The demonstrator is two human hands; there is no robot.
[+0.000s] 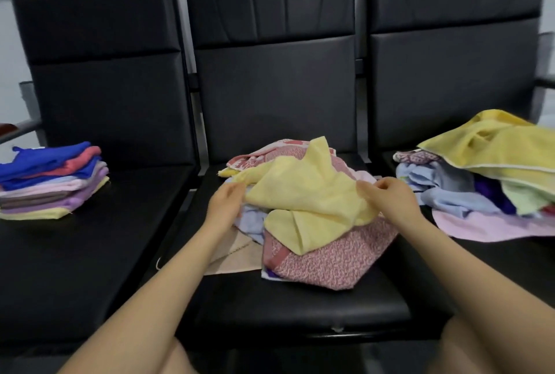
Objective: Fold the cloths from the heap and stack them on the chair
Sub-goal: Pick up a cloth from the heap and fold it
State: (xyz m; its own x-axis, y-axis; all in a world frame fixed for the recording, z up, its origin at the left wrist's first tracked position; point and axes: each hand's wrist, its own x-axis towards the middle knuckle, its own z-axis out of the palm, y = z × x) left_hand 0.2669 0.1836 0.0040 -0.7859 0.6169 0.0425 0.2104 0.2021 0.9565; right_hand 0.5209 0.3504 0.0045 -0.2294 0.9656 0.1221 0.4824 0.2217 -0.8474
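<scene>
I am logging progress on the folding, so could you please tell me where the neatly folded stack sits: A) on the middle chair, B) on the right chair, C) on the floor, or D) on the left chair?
D: the folded stack lies on the left chair, while loose cloths cover the other two seats.

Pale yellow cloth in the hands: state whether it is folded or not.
Not folded: the pale yellow cloth hangs crumpled between left hand and right hand.

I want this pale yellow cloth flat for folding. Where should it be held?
By two neighbouring corners of the yellow cloth, from above. It lies crumpled on the middle heap, so mid-edge pinches like those of the left hand and right hand leave it bunched.
</scene>
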